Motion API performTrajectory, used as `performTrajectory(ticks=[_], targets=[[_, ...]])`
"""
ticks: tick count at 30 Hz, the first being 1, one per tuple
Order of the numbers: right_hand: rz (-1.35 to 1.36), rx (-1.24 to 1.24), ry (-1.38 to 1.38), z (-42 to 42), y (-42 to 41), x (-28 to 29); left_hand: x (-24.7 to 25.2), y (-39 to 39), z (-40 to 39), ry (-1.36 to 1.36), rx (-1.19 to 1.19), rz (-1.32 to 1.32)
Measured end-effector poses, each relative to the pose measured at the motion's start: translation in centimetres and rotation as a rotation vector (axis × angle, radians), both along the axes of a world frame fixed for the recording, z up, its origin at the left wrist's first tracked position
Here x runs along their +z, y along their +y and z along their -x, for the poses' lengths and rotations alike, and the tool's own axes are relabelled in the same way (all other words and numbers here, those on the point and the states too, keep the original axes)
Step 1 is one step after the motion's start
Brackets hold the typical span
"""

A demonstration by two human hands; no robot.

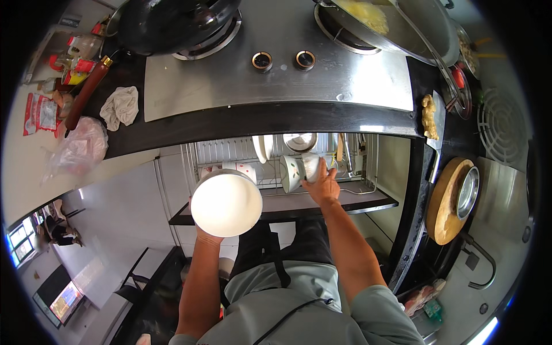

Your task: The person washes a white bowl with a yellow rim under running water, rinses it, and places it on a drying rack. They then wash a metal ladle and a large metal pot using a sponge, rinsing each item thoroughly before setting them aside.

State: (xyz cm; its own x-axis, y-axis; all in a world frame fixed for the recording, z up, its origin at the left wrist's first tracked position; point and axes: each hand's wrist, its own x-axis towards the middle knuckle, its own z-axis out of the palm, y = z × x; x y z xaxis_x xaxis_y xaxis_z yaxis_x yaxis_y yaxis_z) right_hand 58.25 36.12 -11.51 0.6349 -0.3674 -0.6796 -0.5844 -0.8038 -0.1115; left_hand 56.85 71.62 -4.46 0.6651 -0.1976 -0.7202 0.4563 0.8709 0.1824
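My left hand (209, 235) holds a large bowl with a white inside (227, 202), its opening facing up at me, in front of the pull-out wire dish rack (271, 181). Most of the fingers are hidden behind the bowl. My right hand (324, 184) reaches into the rack, fingers spread over a white bowl (310, 166); whether they grip it, I cannot tell. Just left of that hand, a bowl with a green leaf pattern (291, 173) lies on its side. White plates (262, 148), a metal bowl (300, 141) and red-patterned bowls (241, 169) also sit in the rack.
Above the open drawer (284, 213) runs the counter edge (276, 118). A black wok (168, 26) and a large metal pan (401, 30) stand on the stove. To the right are a cleaver (436, 125) with ginger root (429, 116) and a round wooden chopping board (444, 207).
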Motion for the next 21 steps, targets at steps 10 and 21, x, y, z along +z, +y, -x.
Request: performTrajectory(ticks=[10,21], targets=[[-1.455,-0.405,-0.083,1.5,1.7,12.5,3.0,-5.7,-1.0,0.081,-0.192,0.123],[-1.672,-0.776,-0.133,5.4,-4.4,13.1,3.6,-15.9,-1.3,0.118,-0.490,0.175]])
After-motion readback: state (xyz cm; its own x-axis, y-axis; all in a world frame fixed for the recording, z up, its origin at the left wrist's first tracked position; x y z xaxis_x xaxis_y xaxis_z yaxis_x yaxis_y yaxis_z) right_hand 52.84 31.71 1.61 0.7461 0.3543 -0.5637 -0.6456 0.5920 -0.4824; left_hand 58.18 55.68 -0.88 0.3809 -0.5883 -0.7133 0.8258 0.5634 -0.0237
